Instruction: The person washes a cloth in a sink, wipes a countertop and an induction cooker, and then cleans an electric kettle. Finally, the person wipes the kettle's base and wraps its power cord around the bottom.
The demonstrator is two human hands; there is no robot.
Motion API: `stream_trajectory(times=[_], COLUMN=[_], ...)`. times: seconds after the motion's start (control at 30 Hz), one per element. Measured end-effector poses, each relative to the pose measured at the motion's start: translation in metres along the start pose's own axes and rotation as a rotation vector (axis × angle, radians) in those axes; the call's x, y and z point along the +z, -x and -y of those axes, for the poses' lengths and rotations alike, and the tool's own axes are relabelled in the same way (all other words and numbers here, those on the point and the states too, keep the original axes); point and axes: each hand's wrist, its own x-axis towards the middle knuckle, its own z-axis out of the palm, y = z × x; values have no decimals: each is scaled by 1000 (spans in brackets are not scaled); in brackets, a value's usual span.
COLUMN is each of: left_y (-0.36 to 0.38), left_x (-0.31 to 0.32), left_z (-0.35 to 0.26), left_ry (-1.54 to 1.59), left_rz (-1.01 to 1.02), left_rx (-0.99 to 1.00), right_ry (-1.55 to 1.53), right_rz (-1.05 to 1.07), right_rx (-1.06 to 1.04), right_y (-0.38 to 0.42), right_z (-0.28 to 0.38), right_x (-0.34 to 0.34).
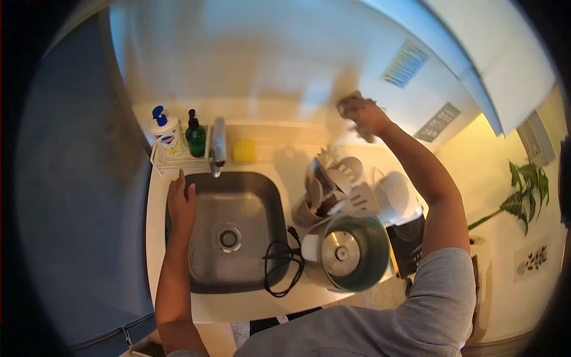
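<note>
right hand (pixel 364 113) clutching a cloth (pixel 350 102) against the wall, left hand (pixel 181 205) flat on the sink (pixel 250 196) rim, kettle (pixel 348 253), utensil rack (pixel 333 187), yellow sponge (pixel 244 151), soap bottles (pixel 178 134) crowding the desk (pixel 285 157)

I see the rectangular stainless steel sink (pixel 235 232) set in the white countertop (pixel 256 306). Behind it stands the chrome faucet (pixel 217 146), with the white wire caddy (pixel 175 160) to its left and the square yellow sponge (pixel 244 151) to its right. The round green-walled electric kettle (pixel 348 253) sits right of the sink, its black coiled cord (pixel 282 265) draped over the sink's right rim.
</note>
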Motion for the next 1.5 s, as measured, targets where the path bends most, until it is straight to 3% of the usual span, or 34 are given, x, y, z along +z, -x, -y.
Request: stream_trajectory(times=[0.03,0.07,0.1,0.13,0.17,0.2,0.23,0.27,0.3,0.33,0.37,0.4,0.5,0.53,0.6,0.7,0.73,0.8,0.87,0.93,1.0,1.03,1.1,1.13,1.2,1.33,1.37,1.43,1.5], left_y=[6,8,25,29,40,40,38,22,12,7,3,-8,-30,-34,-46,-53,-55,-63,-64,-63,-64,-68,-67,-67,-73,-74,-70,-55,-33], left_x=[2,2,12,16,19,10,5,-1,1,11,26,58,57,48,65,69,68,67,70,67,72,74,75,78,81,86,83,80,83], left_z=[15,33,-19,-10,-10,-10,-16,-19,-24,-26,-22,8,-17,-32,-19,-20,-26,-34,-39,-42,-42,-43,-41,-39,-34,-28,-32,-26,-24], left_ry=[187,364,400,516,640,610,636,656,645,686,728,857,975,1029,1084,1236,1242,1251,1234,1260,1335,1336,1344,1339,1395,1369,1372,1322,1165], left_rz=[35,66,25,72,130,136,238,328,335,321,312,427,402,429,481,504,465,436,380,337,290,320,280,309,332,425,439,490,540], left_rx=[-75,-156,-146,-235,-336,-317,-446,-551,-523,-570,-618,-663,-770,-790,-693,-716,-826,-913,-1053,-1067,-1081,-1071,-1115,-1108,-1073,-1039,-1034,-802,-735], right_ry=[-118,-146,-245,-412,-425,-593,-751,-882,-1009,-882,-841,-995,-891,-900,-830,-754,-762,-855,-926,-998,-1112,-1112,-656,-661,-1627,-1458,-1269,-882,-914], right_rz=[-222,-228,-419,-609,-605,-700,-783,-711,-624,-654,-614,-490,-203,-213,-70,116,119,321,366,410,200,197,286,290,49,213,294,434,386], right_rx=[72,84,115,163,174,160,131,120,119,-72,-63,-108,15,38,-143,-37,-29,272,338,402,67,97,114,140,1236,1345,1107,639,662], right_y=[-7,-12,40,47,53,56,56,57,63,64,55,51,45,38,17,-29,-45,-78,-97,-113,-121,-125,-138,-142,-151,-170,-172,-168,-156], right_z=[20,40,28,52,70,91,108,131,159,185,218,247,325,337,364,393,404,413,417,421,421,416,416,421,432,428,424,420,412], right_x=[-3,-9,-88,-123,-143,-156,-168,-178,-185,-184,-168,-160,-157,-148,-129,-96,-82,-52,-29,5,41,38,33,38,43,53,61,71,55])
